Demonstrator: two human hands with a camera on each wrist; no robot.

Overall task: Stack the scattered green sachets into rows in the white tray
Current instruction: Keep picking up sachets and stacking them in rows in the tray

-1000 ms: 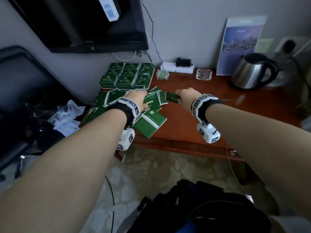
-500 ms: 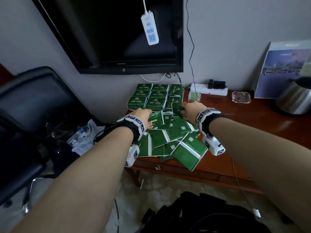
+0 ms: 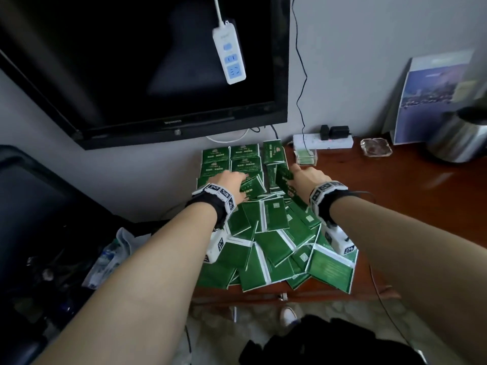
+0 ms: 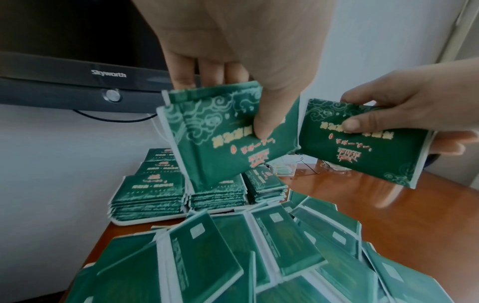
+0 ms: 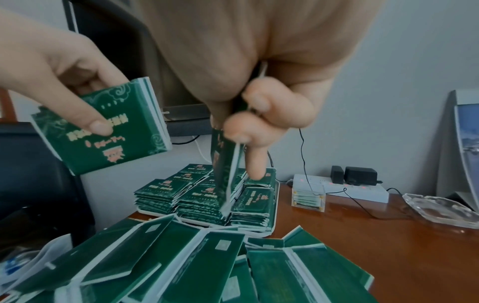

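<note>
Green sachets (image 3: 241, 156) stand in neat stacks in the white tray (image 4: 145, 221) at the back left of the desk. A loose pile of sachets (image 3: 276, 246) covers the desk in front of it. My left hand (image 3: 237, 184) hovers over the tray's near stacks and pinches a thin bundle of sachets (image 4: 223, 143) between thumb and fingers. My right hand (image 3: 295, 175), just to its right, pinches another sachet (image 5: 224, 164) that hangs edge-on above the stacks. In the left wrist view that sachet (image 4: 362, 143) is face-on.
A dark TV (image 3: 147, 75) hangs on the wall behind the tray, with a power strip (image 3: 229, 56) dangling over it. To the right on the wooden desk (image 3: 395, 196) are a small clear box (image 3: 305, 156), a plugged strip (image 3: 324, 140), a glass ashtray (image 3: 375, 147), a kettle (image 3: 458, 138). A black chair (image 3: 34, 196) stands at left.
Both hands have moved from over the loose pile back to the tray, each carrying sachets. The head view has tilted up and come closer.
</note>
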